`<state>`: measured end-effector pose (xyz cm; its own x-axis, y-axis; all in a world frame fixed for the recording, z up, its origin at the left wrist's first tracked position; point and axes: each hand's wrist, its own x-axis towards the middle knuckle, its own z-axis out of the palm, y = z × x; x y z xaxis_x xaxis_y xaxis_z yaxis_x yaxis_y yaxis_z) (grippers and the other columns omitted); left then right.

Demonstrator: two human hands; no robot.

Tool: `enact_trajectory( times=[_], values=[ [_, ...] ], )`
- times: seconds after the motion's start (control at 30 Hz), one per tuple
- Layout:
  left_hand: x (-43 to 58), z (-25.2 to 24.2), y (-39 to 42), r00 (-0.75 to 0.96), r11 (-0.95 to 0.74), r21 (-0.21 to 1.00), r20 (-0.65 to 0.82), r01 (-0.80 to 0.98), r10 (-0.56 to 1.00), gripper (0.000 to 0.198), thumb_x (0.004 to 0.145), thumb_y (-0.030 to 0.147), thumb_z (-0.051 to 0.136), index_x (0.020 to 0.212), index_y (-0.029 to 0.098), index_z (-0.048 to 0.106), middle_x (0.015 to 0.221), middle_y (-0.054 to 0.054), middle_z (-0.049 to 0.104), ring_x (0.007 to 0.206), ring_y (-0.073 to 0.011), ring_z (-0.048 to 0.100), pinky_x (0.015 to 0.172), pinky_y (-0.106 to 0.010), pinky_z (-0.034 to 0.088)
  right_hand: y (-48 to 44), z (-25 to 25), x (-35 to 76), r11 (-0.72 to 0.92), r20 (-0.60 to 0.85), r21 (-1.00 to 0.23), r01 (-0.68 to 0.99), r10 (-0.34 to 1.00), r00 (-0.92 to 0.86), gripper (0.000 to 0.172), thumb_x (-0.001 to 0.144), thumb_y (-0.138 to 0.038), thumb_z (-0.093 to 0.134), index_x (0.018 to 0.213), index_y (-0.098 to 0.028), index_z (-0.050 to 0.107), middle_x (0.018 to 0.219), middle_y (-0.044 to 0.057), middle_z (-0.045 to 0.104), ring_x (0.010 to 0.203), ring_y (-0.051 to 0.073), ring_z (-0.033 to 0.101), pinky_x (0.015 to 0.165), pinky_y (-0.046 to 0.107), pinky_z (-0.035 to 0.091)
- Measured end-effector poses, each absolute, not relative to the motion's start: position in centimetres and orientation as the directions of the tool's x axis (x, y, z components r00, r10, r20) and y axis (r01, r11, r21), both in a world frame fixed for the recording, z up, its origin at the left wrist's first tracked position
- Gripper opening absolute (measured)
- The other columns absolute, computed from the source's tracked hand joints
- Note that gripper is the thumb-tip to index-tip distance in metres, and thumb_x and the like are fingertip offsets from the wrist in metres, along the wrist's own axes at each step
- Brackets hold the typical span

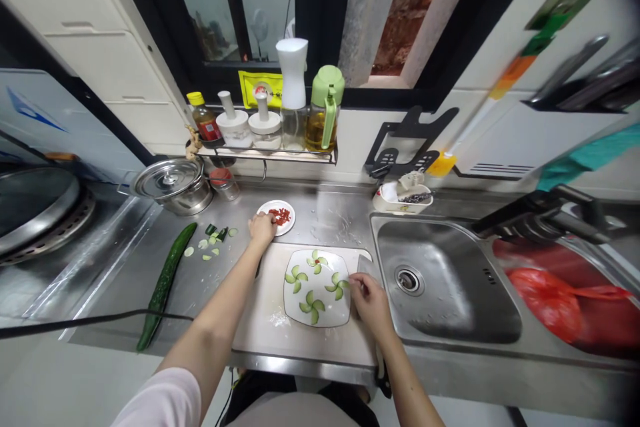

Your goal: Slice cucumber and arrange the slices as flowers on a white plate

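Note:
My left hand [263, 228] reaches over the small white dish [290, 207], its fingers drawn together beside the chopped red pieces [283, 215]. Whether a piece is between the fingertips is hidden. My right hand [369, 297] is by the right edge of the square white plate [320, 317], fingers curled in; what they hold, if anything, does not show. On that plate several pinwheels of green cucumber slices [313, 307] are laid out. The far pinwheel [317, 261] has red bits at its centre. The plate rests on a pale cutting board [260, 333].
A whole cucumber [167, 283] lies left, near cucumber scraps [213, 238]. A knife [383, 377] lies along the board's right side, its handle over the counter edge. Right is the sink [450, 280]; at the back are a lidded pot [175, 185] and a condiment rack [280, 155].

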<state>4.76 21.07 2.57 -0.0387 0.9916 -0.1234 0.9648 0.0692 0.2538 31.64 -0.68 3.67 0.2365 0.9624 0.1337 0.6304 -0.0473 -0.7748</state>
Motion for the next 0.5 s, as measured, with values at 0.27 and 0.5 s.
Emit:
enact_trajectory(
  times=[0.27, 0.5],
  values=[
    [4.6, 2.1, 20.7, -0.097, 0.124, 0.340, -0.096, 0.932, 0.991, 0.023, 0.084, 0.026, 0.050, 0.090, 0.023, 0.072, 0.106, -0.011, 0.069, 0.103, -0.0270, 0.060, 0.087, -0.038, 0.041, -1.3, 3.4, 31.9, -0.066, 0.128, -0.771, 0.633, 0.958, 0.256, 0.031, 0.086, -0.045, 0.048, 0.081, -0.020, 0.066, 0.073, 0.004, 0.066, 0.067, 0.018, 0.056, 0.063, 0.029, 0.043],
    [3.2, 1.6, 20.5, -0.207, 0.243, 0.654, -0.134, 0.716, 0.969, 0.019, 0.077, 0.024, 0.058, 0.090, 0.021, 0.071, 0.089, -0.005, 0.074, 0.086, -0.0195, 0.066, 0.079, -0.027, 0.044, -1.0, 3.9, 31.5, -0.057, 0.121, -0.770, 0.635, 0.965, 0.234, 0.030, 0.086, -0.044, 0.048, 0.082, -0.020, 0.066, 0.075, 0.005, 0.066, 0.069, 0.018, 0.057, 0.063, 0.028, 0.043]
  ],
)
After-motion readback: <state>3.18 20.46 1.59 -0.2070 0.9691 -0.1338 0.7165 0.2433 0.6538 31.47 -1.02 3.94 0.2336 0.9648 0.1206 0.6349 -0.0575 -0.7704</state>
